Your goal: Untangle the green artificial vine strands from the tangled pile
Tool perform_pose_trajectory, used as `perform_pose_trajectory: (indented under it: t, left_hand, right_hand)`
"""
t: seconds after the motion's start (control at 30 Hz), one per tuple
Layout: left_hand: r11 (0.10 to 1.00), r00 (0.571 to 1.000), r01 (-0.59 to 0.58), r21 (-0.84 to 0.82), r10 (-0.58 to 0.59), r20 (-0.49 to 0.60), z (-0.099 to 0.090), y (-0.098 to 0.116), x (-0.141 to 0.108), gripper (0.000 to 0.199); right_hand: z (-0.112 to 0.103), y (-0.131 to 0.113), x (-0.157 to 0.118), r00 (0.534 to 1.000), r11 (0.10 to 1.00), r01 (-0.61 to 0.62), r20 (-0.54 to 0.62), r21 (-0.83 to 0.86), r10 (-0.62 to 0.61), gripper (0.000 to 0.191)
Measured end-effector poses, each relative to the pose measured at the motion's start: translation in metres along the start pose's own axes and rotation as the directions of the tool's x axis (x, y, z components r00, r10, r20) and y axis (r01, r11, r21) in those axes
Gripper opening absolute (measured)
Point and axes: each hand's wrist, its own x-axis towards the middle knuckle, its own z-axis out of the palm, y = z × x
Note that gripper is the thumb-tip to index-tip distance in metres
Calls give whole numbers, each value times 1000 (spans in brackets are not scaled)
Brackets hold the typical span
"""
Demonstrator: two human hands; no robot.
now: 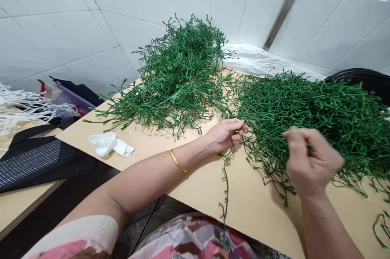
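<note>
With thumb and fingers pinched together, my left hand (228, 134) holds an artificial green plant stem near the middle of the table. A thin length of that green stem (226, 188), with small side shoots, hangs from beneath the hand past the table's front edge. My right hand (310, 161) is raised over the front of the right-hand heap of green stems (283, 104); it is curled closed and slightly blurred, and whatever its fingertips hold cannot be made out. A second, taller heap of green stems (185, 64) lies behind my left hand.
Crumpled white tissue (105, 144) lies on the wooden tabletop (146, 155) at left. White plastic sheeting (250, 57) runs along the tiled wall. Black round items (362, 75) sit behind the right heap. Another table at far left carries white strands (27, 102) and a black mesh item (33, 163).
</note>
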Motion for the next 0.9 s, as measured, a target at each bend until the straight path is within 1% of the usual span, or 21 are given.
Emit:
perform_pose_trajectory:
  t: [0.07,0.1,0.17,0.2,0.23,0.27,0.3,0.33,0.4,0.43,0.47,0.5,0.53,0.57,0.6,0.63,0.67,0.73,0.8,0.83,0.9]
  left_hand:
    - [999,1000,-16,51,17,-14,0,2,0,13]
    - [997,999,-27,79,28,-21,0,3,-1,13]
    - [990,999,-41,133,45,-24,1,4,-2,15]
    - [986,998,-49,158,53,-19,2,3,-3,16]
    - [982,998,-57,177,60,-11,2,3,-3,17]
    - [979,998,-63,195,65,-3,2,2,-3,18]
    - [975,997,-70,209,71,3,2,1,-4,19]
    - [972,997,-79,221,79,8,2,0,-4,18]
    - [964,995,-96,247,94,20,1,-2,-4,17]
    - [961,995,-101,259,98,26,1,-3,-4,17]
    - [959,994,-105,264,101,31,1,-4,-4,17]
    - [959,994,-107,264,102,33,0,-4,-4,17]
    - [959,994,-107,263,102,32,0,-4,-4,18]
    - [959,994,-107,263,103,28,0,-4,-4,18]
    - [959,994,-108,264,106,22,0,-4,-4,18]
    - [957,993,-113,266,113,17,0,-4,-4,18]
    - [956,993,-120,269,121,13,-1,-4,-4,17]
    - [951,991,-133,277,135,13,-2,-4,-3,17]
    - [948,990,-140,286,139,23,-2,-5,-3,18]
    - [946,990,-142,290,140,26,-2,-5,-3,18]
    - [944,989,-145,295,145,24,-2,-6,-3,19]
  right_hand:
    - [-10,7,16,983,996,-11,-186,-93,-7,18]
    - [-15,13,26,979,982,-12,-204,-188,-27,20]
    - [-23,31,46,992,906,22,-103,-423,-72,26]
    - [-27,41,55,999,837,39,-1,-546,-47,35]
    - [-29,50,61,998,750,37,58,-660,2,47]
    - [-31,58,65,996,670,37,83,-741,36,60]
    - [-33,63,67,994,621,42,95,-783,53,65]
    - [-33,65,66,997,604,31,69,-797,40,62]
    - [-33,58,56,997,672,79,61,-736,-50,35]
    - [-31,50,49,994,735,91,16,-672,-108,22]
    - [-29,40,41,989,798,135,29,-588,-145,15]
    - [-25,30,33,989,870,147,63,-470,-133,16]
    - [-21,20,25,993,949,82,109,-305,-50,17]
    - [-16,12,19,980,994,-31,193,-103,51,21]
    - [-11,6,13,934,975,-197,324,104,154,25]
    - [-5,3,9,868,884,-372,442,281,225,29]
    - [0,3,7,797,760,-518,545,393,261,32]
    - [7,6,4,680,532,-697,679,481,276,36]
    - [12,11,3,618,415,-768,732,487,287,36]
    - [13,13,3,603,387,-785,739,484,299,36]
    - [15,15,1,601,368,-791,732,488,321,34]
